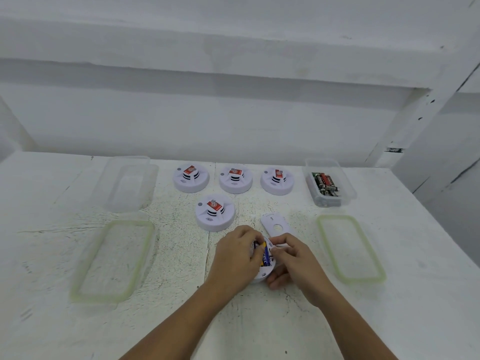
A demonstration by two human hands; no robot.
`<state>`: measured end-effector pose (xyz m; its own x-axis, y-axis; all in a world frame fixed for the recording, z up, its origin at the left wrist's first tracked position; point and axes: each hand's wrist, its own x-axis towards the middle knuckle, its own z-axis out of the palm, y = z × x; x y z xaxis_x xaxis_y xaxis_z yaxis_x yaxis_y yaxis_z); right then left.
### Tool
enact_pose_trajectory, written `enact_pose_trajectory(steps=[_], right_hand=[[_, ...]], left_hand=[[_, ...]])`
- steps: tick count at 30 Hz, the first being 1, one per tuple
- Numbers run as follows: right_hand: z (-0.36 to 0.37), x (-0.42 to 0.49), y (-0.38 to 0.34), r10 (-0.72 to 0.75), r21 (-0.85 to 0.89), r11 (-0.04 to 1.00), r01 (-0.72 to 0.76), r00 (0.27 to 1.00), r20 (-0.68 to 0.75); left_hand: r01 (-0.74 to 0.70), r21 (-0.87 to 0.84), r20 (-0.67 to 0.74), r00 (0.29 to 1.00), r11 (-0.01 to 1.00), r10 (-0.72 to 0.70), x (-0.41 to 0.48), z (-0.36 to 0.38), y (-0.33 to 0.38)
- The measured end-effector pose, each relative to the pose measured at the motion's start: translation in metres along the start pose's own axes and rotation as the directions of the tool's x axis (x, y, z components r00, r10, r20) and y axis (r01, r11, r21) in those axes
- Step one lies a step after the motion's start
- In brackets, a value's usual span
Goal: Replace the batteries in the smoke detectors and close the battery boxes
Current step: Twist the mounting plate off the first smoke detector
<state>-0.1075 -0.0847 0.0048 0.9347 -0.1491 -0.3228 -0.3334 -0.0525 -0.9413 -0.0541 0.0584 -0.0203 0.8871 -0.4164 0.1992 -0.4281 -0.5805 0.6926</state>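
Note:
A white smoke detector (262, 276) lies upside down on the table between my hands, with a blue and yellow battery (265, 258) in its open compartment. My left hand (237, 258) grips the detector's left side, fingers over the battery's top end. My right hand (292, 258) holds the right rim, thumb and forefinger pinched at the compartment edge. The detector's white back cover (275, 224) lies loose on the table just behind. Another smoke detector (215, 215) sits left of the cover, and three more (191, 178) (235, 179) (277, 180) stand in a row behind.
A clear box (346, 188) holding several batteries stands at the back right, its green-rimmed lid (350, 249) in front of it. An empty clear box (127, 183) stands at the back left with its lid (114, 261) in front. A white wall runs behind the table.

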Motion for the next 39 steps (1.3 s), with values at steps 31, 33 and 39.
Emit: enact_pose_trajectory(steps=[31,33,39], right_hand=[[-0.005,-0.001,0.006,-0.036,0.093,0.995,0.032,0.999,0.041],[-0.003,-0.002,0.006,-0.043,0.067,0.997,0.041,0.999,0.016],[0.001,0.001,0.008,-0.037,0.035,0.999,0.039,0.998,-0.057]], left_hand=[[-0.054,-0.012,-0.327,0.944,0.998,0.047,-0.005,0.02,0.004],[-0.025,-0.093,-0.309,0.951,0.995,-0.005,-0.006,0.017,0.006],[0.039,-0.399,-0.323,0.929,0.916,-0.18,0.004,-0.043,0.001]])
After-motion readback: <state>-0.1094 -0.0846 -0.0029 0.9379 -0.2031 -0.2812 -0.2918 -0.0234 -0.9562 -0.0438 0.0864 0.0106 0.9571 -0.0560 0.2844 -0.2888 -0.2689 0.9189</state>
